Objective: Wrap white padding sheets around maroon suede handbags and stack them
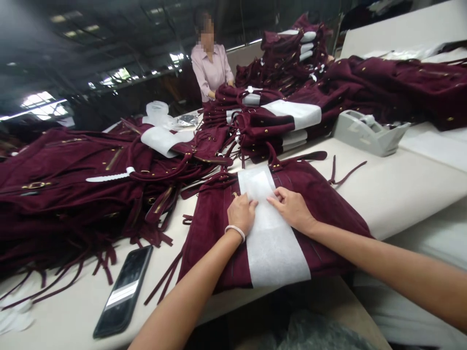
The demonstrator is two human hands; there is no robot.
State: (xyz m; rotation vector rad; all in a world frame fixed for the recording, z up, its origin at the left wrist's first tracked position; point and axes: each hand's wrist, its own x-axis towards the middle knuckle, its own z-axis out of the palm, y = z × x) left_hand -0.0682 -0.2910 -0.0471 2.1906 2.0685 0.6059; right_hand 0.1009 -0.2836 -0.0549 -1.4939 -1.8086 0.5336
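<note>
A maroon bag (215,238) lies flat on the table in front of me, with a strip of white paper (273,243) running down its middle and over its near edge. My left hand (242,212), with a pale band at the wrist, is closed on the strip's left edge, its fingers curled. On the right edge of the paper, my right hand (292,206) has its thumb and fingertips pinched together. The two hands are a short distance apart, with paper between them. The bag's handles lie beyond the strip.
A phone (126,291) lies at the front left, beside piled maroon bags (73,184). More wrapped bags (259,121) are stacked behind. A grey tape dispenser (368,133) stands at the right on the white table (412,180). Across the table stands a person (211,70).
</note>
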